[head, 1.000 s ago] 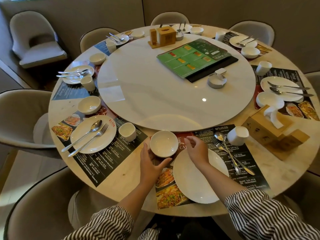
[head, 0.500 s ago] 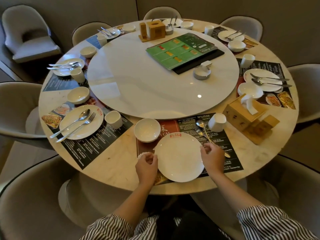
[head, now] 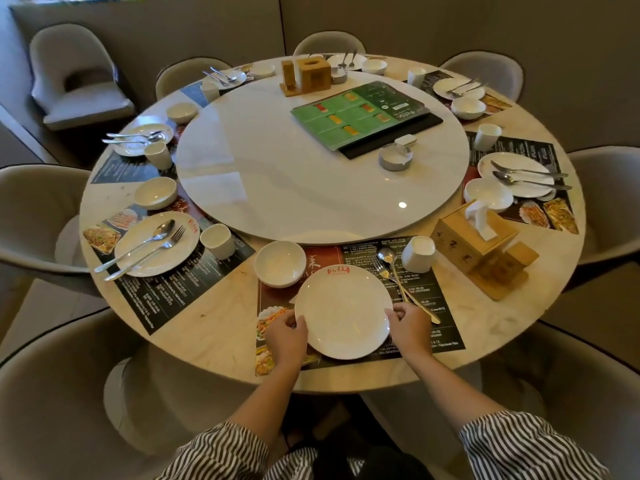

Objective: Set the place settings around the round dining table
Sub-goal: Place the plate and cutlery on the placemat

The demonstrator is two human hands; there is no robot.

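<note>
Half a second back I had both hands at the near rim of the plate (head: 343, 311); a second back the left hand (head: 286, 336) was beside the bowl (head: 280, 263) and the right lay over the plate's far-left edge. Now each hand sits on an opposite side of the plate, left hand on its left rim, right hand (head: 412, 326) on its right rim, fingers curled onto the edge, so both grips are closed on the plate. The bowl stands free, just beyond the plate's far-left edge. I read that as the bowl being placed and the plate now being squared up on the placemat (head: 446, 299).

The plate lies flat on the placemat at the near edge of the worktop (head: 214, 327), directly in front of me. It is round, so it has no long axis of its own; what gives it a heading is the red logo (head: 337, 270), which sits at the far rim, toward the turntable (head: 311, 168). I judge that as already lined up.

The spoon (head: 391, 268) and fork (head: 388, 275) lie on the mat just right of the plate, not on it, their long axes running from far-left to near-right, heads far, handles toward my right hand. The cup (head: 418, 254) stands just right of them. At the setting to the left, the cutlery rests across the plate, so I expect this pair goes up next.
</note>
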